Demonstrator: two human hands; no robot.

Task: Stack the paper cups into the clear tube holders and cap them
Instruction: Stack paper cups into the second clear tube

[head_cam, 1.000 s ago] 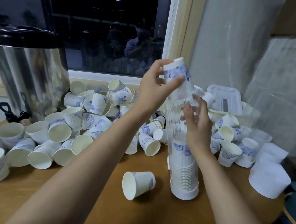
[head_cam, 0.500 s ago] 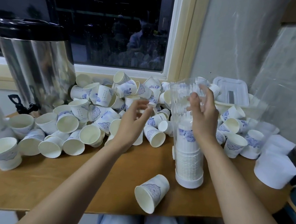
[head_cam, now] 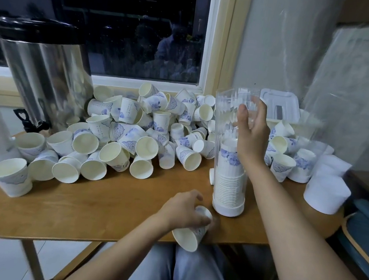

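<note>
Clear plastic tube holder (head_cam: 226,121) stands upright on the wooden table (head_cam: 80,208), toward the right end, a little back from the near edge. White base down, top open, no cap on it. Nested stack of paper cups (head_cam: 229,183) fills roughly its lower half; the top cup shows a blue print.

My right hand (head_cam: 251,133) grips the tube's upper part: thumb across the near side, fingers wrapped round the far side and seen blurred through the plastic.

My left hand (head_cam: 185,210) is at the near edge, just left of the tube's base, fingers curled over a single paper cup (head_cam: 192,232). That cup lies on its side, mouth toward me and overhanging the edge. It appears to rest on the table, though the hand hides the contact.

Loose cups (head_cam: 134,134) are heaped along the back edge from the left end to behind the tube, most tipped over. Steel urn (head_cam: 42,74) with a black lid sits at the back left corner. White caps (head_cam: 326,193) sit at the right end.
</note>
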